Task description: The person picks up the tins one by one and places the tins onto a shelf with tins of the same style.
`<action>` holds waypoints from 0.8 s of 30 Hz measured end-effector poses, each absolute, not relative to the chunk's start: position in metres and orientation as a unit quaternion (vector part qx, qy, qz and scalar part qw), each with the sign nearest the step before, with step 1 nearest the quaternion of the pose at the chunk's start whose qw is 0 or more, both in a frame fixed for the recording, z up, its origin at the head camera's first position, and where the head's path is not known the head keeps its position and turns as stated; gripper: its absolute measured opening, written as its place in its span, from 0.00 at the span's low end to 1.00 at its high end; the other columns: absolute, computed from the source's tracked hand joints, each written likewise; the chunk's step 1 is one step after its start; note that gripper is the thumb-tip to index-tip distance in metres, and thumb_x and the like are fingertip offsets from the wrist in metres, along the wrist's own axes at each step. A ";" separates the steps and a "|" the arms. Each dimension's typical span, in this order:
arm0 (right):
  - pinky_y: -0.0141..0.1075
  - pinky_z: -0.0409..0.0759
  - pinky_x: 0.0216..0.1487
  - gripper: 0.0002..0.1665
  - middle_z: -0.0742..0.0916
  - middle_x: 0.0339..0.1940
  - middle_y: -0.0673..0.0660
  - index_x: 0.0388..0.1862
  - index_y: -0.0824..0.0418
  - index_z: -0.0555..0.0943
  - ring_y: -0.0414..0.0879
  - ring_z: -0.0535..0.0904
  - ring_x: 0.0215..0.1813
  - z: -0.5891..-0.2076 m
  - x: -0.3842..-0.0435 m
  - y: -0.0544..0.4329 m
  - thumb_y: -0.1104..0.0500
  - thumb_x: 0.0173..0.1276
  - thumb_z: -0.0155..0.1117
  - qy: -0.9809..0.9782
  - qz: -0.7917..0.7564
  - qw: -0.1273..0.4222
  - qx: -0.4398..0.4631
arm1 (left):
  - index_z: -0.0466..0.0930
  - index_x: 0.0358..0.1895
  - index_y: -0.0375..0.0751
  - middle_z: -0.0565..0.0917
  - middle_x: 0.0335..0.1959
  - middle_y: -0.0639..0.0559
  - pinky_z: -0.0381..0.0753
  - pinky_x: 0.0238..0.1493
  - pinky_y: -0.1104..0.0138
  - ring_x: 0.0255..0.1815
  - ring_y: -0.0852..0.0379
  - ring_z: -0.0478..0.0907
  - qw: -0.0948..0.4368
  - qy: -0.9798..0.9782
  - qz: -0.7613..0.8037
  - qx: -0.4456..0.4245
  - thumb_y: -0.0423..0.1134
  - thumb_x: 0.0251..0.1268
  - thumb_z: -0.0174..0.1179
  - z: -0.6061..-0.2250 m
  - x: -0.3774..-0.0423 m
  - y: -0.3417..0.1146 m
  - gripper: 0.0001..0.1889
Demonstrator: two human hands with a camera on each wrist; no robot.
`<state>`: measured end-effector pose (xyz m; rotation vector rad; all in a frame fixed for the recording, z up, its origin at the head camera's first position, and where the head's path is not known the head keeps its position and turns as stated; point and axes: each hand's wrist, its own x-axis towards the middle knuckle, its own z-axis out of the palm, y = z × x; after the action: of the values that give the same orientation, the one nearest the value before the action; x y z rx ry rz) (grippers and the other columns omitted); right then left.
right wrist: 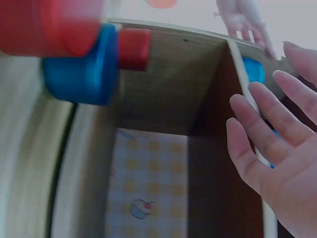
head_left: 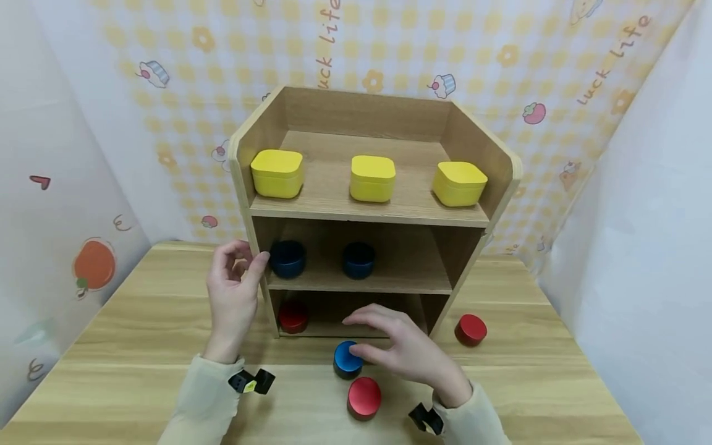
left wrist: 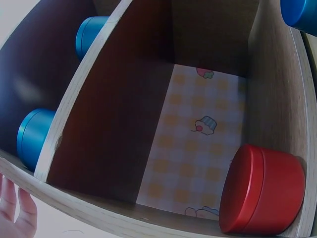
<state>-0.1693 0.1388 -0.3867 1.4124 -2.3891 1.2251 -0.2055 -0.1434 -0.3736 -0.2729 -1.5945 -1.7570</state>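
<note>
My left hand (head_left: 233,290) is at the left side of the wooden shelf (head_left: 358,288), its thumb tip right at the side panel's edge and its fingers loosely bent. My right hand (head_left: 403,346) hovers before the bottom compartment, fingers apart and holding nothing; its thumb overlaps a round blue tin (head_left: 348,361) in the head view. That blue tin stands on the table, with a red tin (head_left: 364,398) nearer me. Another red tin (left wrist: 262,191) sits at the bottom compartment's left end. Two blue tins, left (head_left: 287,259) and middle (head_left: 358,260), stand on the middle shelf.
Three yellow rounded boxes, left (head_left: 278,174), middle (head_left: 372,179) and right (head_left: 459,184), line the top shelf's front. A further red tin (head_left: 471,330) stands on the table (head_left: 534,383) right of the shelf. Patterned cloth (head_left: 183,80) hangs behind.
</note>
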 end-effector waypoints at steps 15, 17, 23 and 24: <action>0.37 0.72 0.61 0.26 0.80 0.60 0.50 0.63 0.59 0.76 0.44 0.75 0.60 -0.418 -0.183 0.131 0.56 0.68 0.67 -0.855 0.332 -0.110 0.382 | 0.70 0.48 0.22 0.73 0.36 0.50 0.64 0.41 0.66 0.36 0.55 0.69 0.370 -0.621 -0.681 -0.117 0.23 0.61 0.63 -0.372 -0.207 -0.142 0.15; 0.37 0.72 0.61 0.27 0.79 0.61 0.48 0.64 0.58 0.76 0.44 0.75 0.60 -0.421 -0.184 0.131 0.54 0.68 0.67 -0.862 0.318 -0.121 0.375 | 0.70 0.48 0.22 0.74 0.36 0.50 0.64 0.41 0.65 0.35 0.54 0.69 0.369 -0.622 -0.681 -0.117 0.23 0.62 0.63 -0.371 -0.206 -0.141 0.15; 0.37 0.73 0.58 0.28 0.78 0.61 0.47 0.64 0.54 0.75 0.42 0.74 0.57 -0.429 -0.186 0.132 0.51 0.67 0.68 -0.872 0.300 -0.133 0.364 | 0.70 0.49 0.22 0.74 0.36 0.50 0.65 0.41 0.66 0.36 0.54 0.70 0.366 -0.619 -0.686 -0.113 0.25 0.62 0.63 -0.371 -0.205 -0.142 0.16; 0.37 0.73 0.58 0.28 0.78 0.60 0.47 0.64 0.54 0.75 0.42 0.74 0.57 -0.430 -0.186 0.132 0.51 0.67 0.68 -0.873 0.298 -0.136 0.361 | 0.70 0.49 0.22 0.74 0.36 0.49 0.65 0.41 0.66 0.36 0.54 0.70 0.366 -0.618 -0.686 -0.113 0.25 0.62 0.63 -0.372 -0.205 -0.143 0.16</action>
<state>-0.1857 0.1317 -0.4295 1.2442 -3.0087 1.0260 -0.2049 -0.1426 -0.3718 -0.2899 -1.5898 -1.7646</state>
